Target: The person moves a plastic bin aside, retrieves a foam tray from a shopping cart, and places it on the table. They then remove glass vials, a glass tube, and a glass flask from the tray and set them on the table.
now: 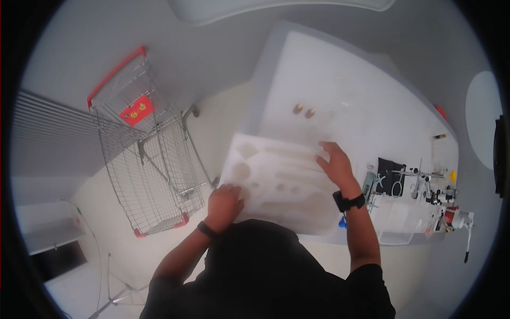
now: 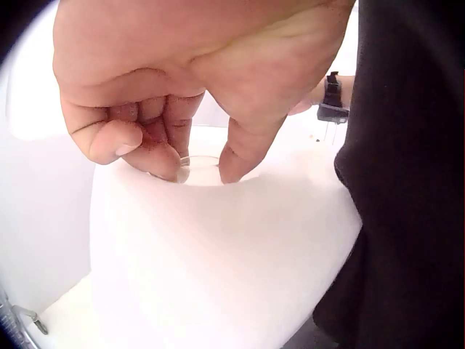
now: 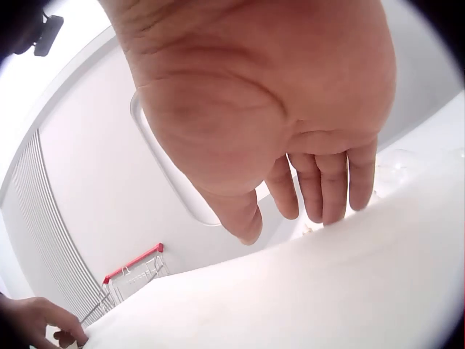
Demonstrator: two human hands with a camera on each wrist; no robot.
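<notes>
Glass piece point(image 2: 197, 171) — one — in left hand point(image 2: 182, 80)

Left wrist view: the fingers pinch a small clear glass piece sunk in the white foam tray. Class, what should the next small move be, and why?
Probably lift the glass piece straight up out of its hollow. The left hand pinches its rim between thumb and fingers, it sits low in the foam tray, and the right hand rests open on the tray, likely steadying it.

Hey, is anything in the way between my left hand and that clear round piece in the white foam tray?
Nothing visible. The left hand pinches the clear round piece between its fingers and thumb, at the near left corner of the foam tray.
</notes>
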